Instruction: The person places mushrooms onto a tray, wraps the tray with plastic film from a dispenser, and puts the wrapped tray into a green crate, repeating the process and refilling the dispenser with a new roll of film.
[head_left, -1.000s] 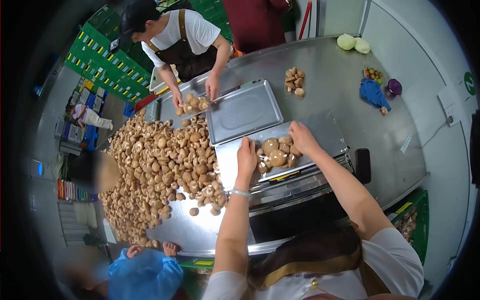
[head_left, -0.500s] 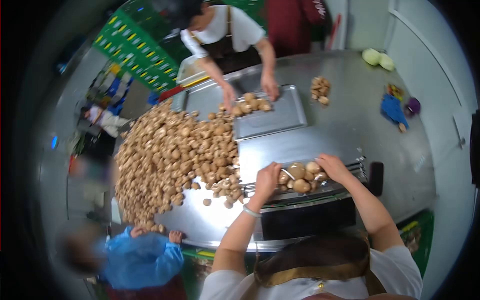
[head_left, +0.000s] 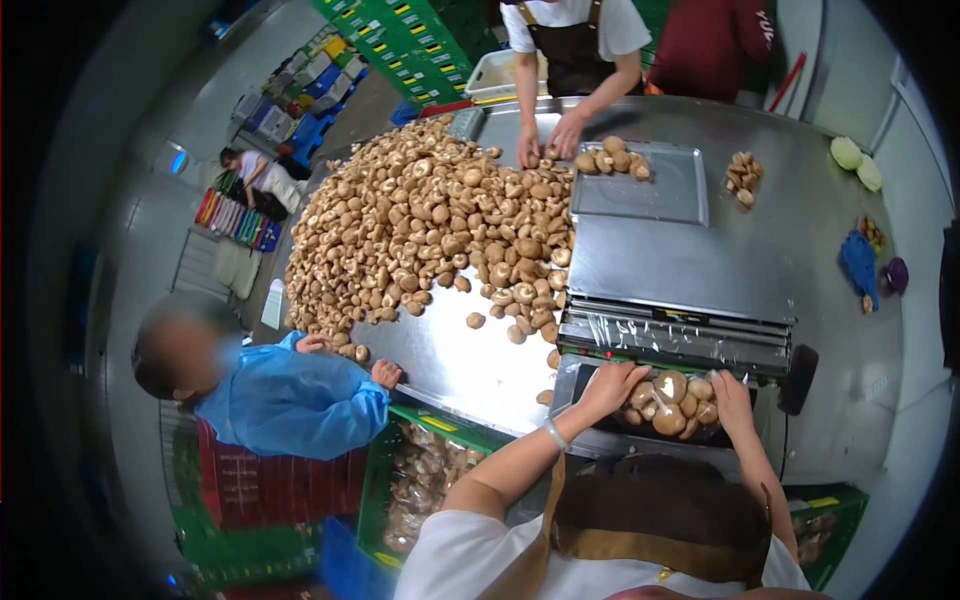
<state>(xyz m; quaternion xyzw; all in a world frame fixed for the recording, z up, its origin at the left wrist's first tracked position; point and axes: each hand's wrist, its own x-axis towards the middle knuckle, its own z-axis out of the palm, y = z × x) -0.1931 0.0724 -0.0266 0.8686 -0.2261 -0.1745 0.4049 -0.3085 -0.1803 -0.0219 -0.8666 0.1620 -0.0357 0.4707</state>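
Note:
A pack of mushrooms under clear film (head_left: 672, 408) lies between my hands on the dark front plate of the film wrapper (head_left: 675, 340). Its left end is gripped by my left hand (head_left: 612, 388), which has a pale bangle at the wrist. My right hand (head_left: 733, 402) has its fingers closed on the pack's right end. Brown mushroom caps and pale stems show through the shiny film. Just beyond the pack, clear film stretches across the wrapper's rollers.
A large heap of loose mushrooms (head_left: 430, 215) covers the steel table's left side. Opposite, a co-worker's hands (head_left: 550, 140) touch mushrooms beside a metal tray (head_left: 640, 200). A person in blue sleeves (head_left: 300, 395) stands at left. A dark phone-shaped object (head_left: 797, 380) is right of the wrapper.
My hands have brought the mushroom pack back from over the wrapper's rollers to its front plate. The co-worker's hands have moved from the tray to the heap's edge. My view has shifted.

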